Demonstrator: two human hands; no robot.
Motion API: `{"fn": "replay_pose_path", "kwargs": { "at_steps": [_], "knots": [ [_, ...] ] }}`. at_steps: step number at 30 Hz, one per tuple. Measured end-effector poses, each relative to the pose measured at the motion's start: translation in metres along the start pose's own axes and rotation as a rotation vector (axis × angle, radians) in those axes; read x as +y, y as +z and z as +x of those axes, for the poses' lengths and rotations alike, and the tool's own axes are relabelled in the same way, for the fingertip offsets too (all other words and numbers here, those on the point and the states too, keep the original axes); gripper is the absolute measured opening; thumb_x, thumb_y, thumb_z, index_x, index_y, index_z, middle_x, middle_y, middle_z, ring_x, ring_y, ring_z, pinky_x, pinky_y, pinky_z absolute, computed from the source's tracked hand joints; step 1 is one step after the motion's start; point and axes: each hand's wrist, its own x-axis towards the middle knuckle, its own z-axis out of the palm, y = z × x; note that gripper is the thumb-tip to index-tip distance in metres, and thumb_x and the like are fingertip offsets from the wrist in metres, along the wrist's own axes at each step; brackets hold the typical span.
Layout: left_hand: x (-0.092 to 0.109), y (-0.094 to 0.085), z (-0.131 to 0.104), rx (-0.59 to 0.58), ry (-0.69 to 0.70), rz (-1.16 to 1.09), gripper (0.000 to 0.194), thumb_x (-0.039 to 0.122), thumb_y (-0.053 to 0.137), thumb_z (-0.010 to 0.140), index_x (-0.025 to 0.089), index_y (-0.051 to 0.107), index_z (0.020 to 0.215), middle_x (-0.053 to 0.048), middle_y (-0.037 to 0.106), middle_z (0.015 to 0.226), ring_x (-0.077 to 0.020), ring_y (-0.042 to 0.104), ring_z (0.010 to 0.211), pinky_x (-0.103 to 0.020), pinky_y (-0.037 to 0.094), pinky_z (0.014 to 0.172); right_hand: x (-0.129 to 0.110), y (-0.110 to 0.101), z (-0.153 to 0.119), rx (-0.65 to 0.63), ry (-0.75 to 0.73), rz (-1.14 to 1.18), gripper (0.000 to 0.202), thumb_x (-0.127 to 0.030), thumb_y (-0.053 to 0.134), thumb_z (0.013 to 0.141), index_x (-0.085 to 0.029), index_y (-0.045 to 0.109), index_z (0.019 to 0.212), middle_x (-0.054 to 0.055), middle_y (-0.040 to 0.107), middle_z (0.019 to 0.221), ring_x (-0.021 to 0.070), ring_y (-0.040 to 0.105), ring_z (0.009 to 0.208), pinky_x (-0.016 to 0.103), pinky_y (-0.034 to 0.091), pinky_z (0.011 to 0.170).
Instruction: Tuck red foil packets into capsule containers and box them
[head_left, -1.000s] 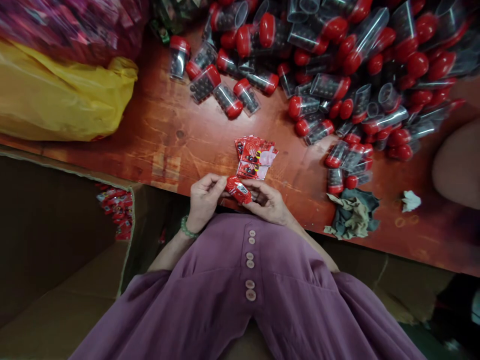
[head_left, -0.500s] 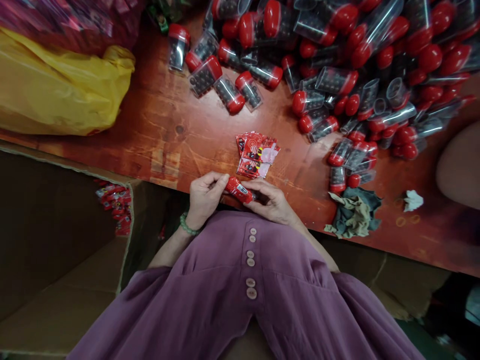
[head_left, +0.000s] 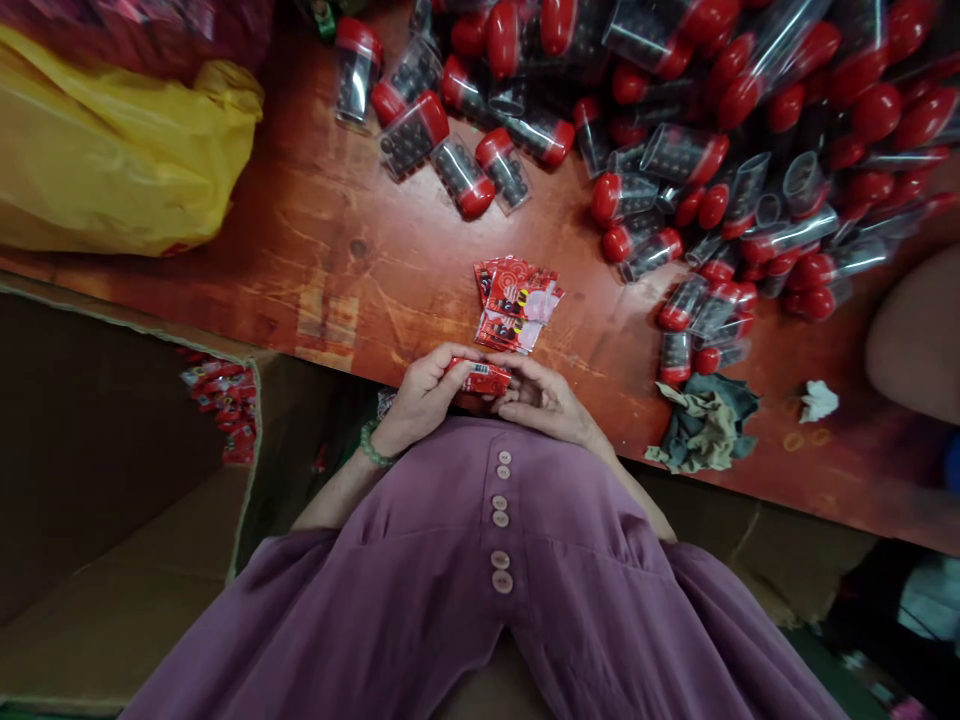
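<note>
Both of my hands meet at the near edge of the red-brown table (head_left: 337,270). My left hand (head_left: 425,395) and my right hand (head_left: 541,400) together grip one small tube wrapped in a red printed label (head_left: 484,377), which lies level between the fingertips. Just beyond it on the table rests a small stack of red printed labels (head_left: 516,303). A green bead bracelet (head_left: 373,449) circles my left wrist. My purple buttoned garment fills the lower part of the view.
Several clear tubes with red caps (head_left: 697,130) lie heaped across the far right of the table. A yellow plastic bag (head_left: 105,150) sits far left. A cardboard box (head_left: 120,480) at my left holds red wrapped pieces (head_left: 221,405). A crumpled rag (head_left: 701,425) lies right. Another person's arm (head_left: 911,335) shows at the right edge.
The wrapped tube has turned from tilted to level, and both hands have closed in tighter around it. The view has shifted slightly down the table.
</note>
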Motion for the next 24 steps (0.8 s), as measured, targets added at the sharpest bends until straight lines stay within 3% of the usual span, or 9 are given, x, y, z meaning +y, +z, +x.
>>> {"fn": "replay_pose_path", "kwargs": {
  "at_steps": [3,6,12,14,16,18,24],
  "knots": [
    [-0.001,0.004,0.001,0.031,-0.027,-0.020,0.034,0.050,0.051,0.094,0.019,0.065,0.098,-0.003,0.072,0.087,-0.0141,0.066,0.071,-0.026,0.052,0.069,0.003,0.003,0.005,0.104,0.015,-0.001,0.045,-0.035,0.082,0.075,-0.024,0.063,0.115,0.001,0.072,0.100,0.0138,0.070,0.084,0.028,0.061,0.077],
    [-0.002,0.007,0.001,0.034,-0.064,-0.049,0.036,0.053,0.044,0.097,0.021,0.061,0.095,0.003,0.061,0.060,-0.0101,0.052,0.046,-0.023,0.043,0.049,0.006,0.006,0.012,0.179,0.012,-0.016,0.037,-0.041,0.079,0.078,-0.023,0.063,0.105,-0.002,0.070,0.088,0.0102,0.065,0.069,0.027,0.060,0.069],
    [0.001,0.015,0.005,0.172,-0.063,-0.075,0.036,0.057,0.049,0.094,0.022,0.057,0.089,0.005,0.055,0.060,-0.0089,0.051,0.046,-0.022,0.039,0.044,0.001,0.011,0.018,0.240,-0.127,0.001,0.057,-0.041,0.086,0.070,-0.027,0.053,0.115,0.000,0.067,0.100,0.0119,0.066,0.081,0.028,0.059,0.078],
    [0.002,0.017,0.007,0.223,-0.059,-0.124,0.037,0.059,0.050,0.093,0.022,0.056,0.090,0.005,0.056,0.061,-0.0087,0.050,0.044,-0.022,0.036,0.042,-0.004,0.012,0.017,0.260,-0.201,-0.029,0.053,-0.045,0.084,0.072,-0.028,0.054,0.111,0.001,0.065,0.104,0.0124,0.064,0.082,0.029,0.058,0.077],
    [0.002,0.017,0.008,0.244,-0.022,-0.132,0.037,0.059,0.049,0.093,0.023,0.056,0.093,0.005,0.055,0.058,-0.0087,0.047,0.043,-0.022,0.035,0.042,-0.009,0.012,0.016,0.313,-0.278,-0.147,0.031,-0.047,0.074,0.082,-0.025,0.059,0.099,0.003,0.065,0.105,0.0142,0.062,0.084,0.032,0.057,0.077],
    [0.001,0.015,0.008,0.247,0.031,-0.080,0.037,0.058,0.046,0.095,0.022,0.056,0.096,0.005,0.055,0.058,-0.0093,0.047,0.044,-0.023,0.038,0.045,-0.014,0.011,0.016,0.371,-0.354,-0.299,0.022,-0.044,0.064,0.091,-0.022,0.062,0.085,0.005,0.065,0.100,0.0170,0.061,0.089,0.036,0.054,0.082],
    [-0.004,0.007,0.009,0.299,0.282,0.281,0.033,0.046,0.039,0.100,0.021,0.060,0.098,-0.005,0.066,0.089,-0.0172,0.065,0.082,-0.030,0.051,0.075,-0.017,0.004,0.017,0.376,-0.420,-0.432,0.011,-0.029,0.066,0.090,-0.022,0.068,0.082,0.003,0.067,0.089,0.0161,0.062,0.086,0.036,0.052,0.084]
  ]
}}
